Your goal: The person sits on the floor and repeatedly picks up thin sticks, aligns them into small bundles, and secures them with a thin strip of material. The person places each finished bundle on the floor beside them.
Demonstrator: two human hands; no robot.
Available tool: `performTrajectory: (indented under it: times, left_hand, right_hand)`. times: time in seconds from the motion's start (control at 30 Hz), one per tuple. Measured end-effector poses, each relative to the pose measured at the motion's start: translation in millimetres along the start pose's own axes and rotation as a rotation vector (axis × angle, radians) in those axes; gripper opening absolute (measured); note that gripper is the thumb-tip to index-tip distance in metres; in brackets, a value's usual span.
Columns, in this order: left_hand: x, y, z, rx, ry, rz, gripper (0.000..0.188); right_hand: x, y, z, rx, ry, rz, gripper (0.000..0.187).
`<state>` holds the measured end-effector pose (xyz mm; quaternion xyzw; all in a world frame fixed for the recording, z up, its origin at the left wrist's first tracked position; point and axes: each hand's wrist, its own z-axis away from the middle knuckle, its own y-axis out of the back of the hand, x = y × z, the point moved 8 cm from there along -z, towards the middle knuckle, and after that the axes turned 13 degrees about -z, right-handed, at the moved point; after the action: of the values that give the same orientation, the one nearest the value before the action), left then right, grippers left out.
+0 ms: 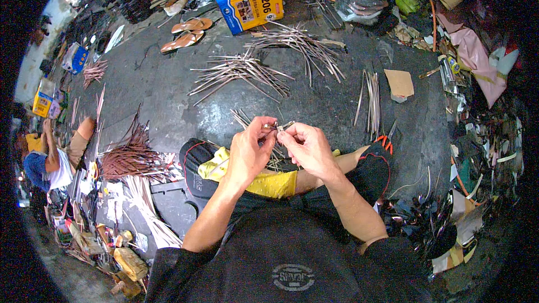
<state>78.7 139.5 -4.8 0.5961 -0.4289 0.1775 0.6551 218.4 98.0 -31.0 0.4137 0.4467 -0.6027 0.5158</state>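
Above my lap my left hand point(252, 148) and my right hand point(307, 148) meet, fingertips pinched together. Between them is a small thin strap point(281, 127) with a pale, shiny piece on it; its exact kind is too small to make out. Narrow brown strips point(241, 116) lie just beyond and beneath my hands, partly hidden by them. A yellow cloth point(275, 184) is spread across my legs. To the right of my knee rest orange-handled scissors point(387, 139).
Strip bundles point(241, 73) lie ahead, others point(369, 104) to the right. A red-brown pile point(132, 151) lies left. Farther off are a yellow box point(250, 0), sandals point(188, 33) and a cardboard piece point(398, 84). Another person point(50, 163) sits far left. Scraps point(477, 185) line the right side.
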Motion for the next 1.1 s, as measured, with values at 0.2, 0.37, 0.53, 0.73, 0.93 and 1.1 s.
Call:
performTrajectory:
  times: [0.2,0.37,0.53,0.73,0.93,1.1]
  left_hand:
    - [9,-1,3,0.002,-0.111,-0.081,0.029]
    - [19,-1,7,-0.006,-0.275,-0.203,0.031]
    - [5,-8,8,-0.069,-0.251,-0.160,0.032]
    - [-33,-21,12,-0.117,-0.144,-0.112,0.023]
    - [-59,-40,34,-0.208,0.011,0.105,0.024]
    - [-69,-35,33,-0.057,0.003,0.071,0.027]
  right_hand:
    - [-18,2,-7,0.013,0.140,0.318,0.026]
    - [-1,6,-26,-0.160,0.080,0.391,0.026]
    - [37,2,-39,-0.176,0.026,0.079,0.026]
    - [76,-5,-42,-0.248,0.000,0.322,0.029]
    - [89,-6,-36,-0.373,-0.019,0.357,0.033]
    - [99,-8,-33,-0.208,-0.007,0.190,0.027]
